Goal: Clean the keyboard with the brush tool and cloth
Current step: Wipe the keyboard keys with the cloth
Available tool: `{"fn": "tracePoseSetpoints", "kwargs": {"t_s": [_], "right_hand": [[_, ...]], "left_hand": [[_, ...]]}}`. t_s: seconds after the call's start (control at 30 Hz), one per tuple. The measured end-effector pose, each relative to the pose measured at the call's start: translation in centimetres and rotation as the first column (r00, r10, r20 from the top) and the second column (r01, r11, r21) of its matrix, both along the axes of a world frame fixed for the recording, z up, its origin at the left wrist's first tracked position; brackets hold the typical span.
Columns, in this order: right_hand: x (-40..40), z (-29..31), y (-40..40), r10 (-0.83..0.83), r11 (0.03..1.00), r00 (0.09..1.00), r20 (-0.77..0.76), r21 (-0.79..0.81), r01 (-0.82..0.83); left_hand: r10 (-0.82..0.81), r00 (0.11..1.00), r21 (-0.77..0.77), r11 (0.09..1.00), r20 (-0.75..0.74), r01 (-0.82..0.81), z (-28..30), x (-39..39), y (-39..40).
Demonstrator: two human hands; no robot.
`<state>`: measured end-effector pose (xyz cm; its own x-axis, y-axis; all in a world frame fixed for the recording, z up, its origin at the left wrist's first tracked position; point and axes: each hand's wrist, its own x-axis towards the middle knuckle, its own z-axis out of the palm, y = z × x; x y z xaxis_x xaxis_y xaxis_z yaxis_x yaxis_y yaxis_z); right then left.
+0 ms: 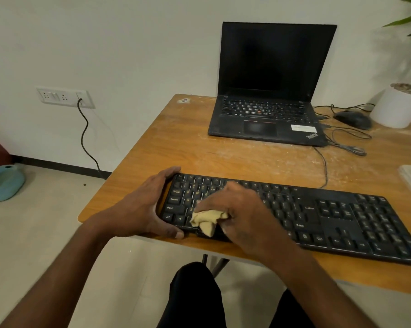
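The long black plastic keyboard (294, 216) lies along the near edge of the orange-brown wooden desk (176, 147), and everything else is best placed from it. The left hand (140, 209) clamps the keyboard's left end, fingers curled over the far edge by the Esc corner and thumb hooked under the near edge; this looks like a brace, so the board does not slide while it is rubbed. The right hand (242, 209) sits over the left-centre letter keys with its fingers curled around a crumpled pale yellow cloth (208, 221), which pokes out below the palm and presses on the bottom key rows near the space bar. Bunching the cloth into a wad likely gives a firmer pad that can reach between keycaps. The hand is slightly blurred, which suggests a wiping stroke. No brush tool can be made out, so the work appears to be at the cloth stage, with the keys to the right of the hand, including the number pad, seemingly yet to be covered. Beyond the keyboard stands an open black laptop (270, 91) with a dark screen, and right of that a black corded mouse (353, 119) beside a white round plant pot (393, 107). Pale dust streaks the desk between keyboard and laptop.
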<state>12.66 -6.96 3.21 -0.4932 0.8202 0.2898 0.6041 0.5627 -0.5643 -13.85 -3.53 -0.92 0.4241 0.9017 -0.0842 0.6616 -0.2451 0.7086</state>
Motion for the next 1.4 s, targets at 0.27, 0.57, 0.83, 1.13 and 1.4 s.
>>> {"fn": "tracePoseSetpoints", "kwargs": {"t_s": [0.27,0.57,0.83,1.13,1.4], "right_hand": [[6.6,-1.7,-1.0,-0.026,1.000,0.999,-0.034,-0.008,0.026],[3.1,-0.2,-1.6,0.116,0.993,0.993,0.033,-0.035,-0.115],[8.6,-0.8,-2.1,0.008,1.000,0.999,0.032,-0.012,-0.008],[11.0,-1.4,-2.9,-0.078,0.995,0.997,0.012,0.068,0.077],[7.6,-1.2,-1.6,0.063,0.997,0.995,0.081,0.038,-0.067]], "left_hand": [[-0.009,1.000,-0.011,1.000,0.002,0.009,0.1,-0.1,0.0],[-0.086,0.995,-0.041,0.996,-0.042,0.084,1.1,1.0,0.2],[-0.050,0.997,-0.004,0.999,-0.059,0.050,0.8,0.9,0.4],[-0.048,0.998,-0.015,0.999,-0.030,0.047,0.6,1.0,0.6],[-0.043,0.999,-0.021,0.999,-0.010,0.043,0.7,1.0,0.5]]}}
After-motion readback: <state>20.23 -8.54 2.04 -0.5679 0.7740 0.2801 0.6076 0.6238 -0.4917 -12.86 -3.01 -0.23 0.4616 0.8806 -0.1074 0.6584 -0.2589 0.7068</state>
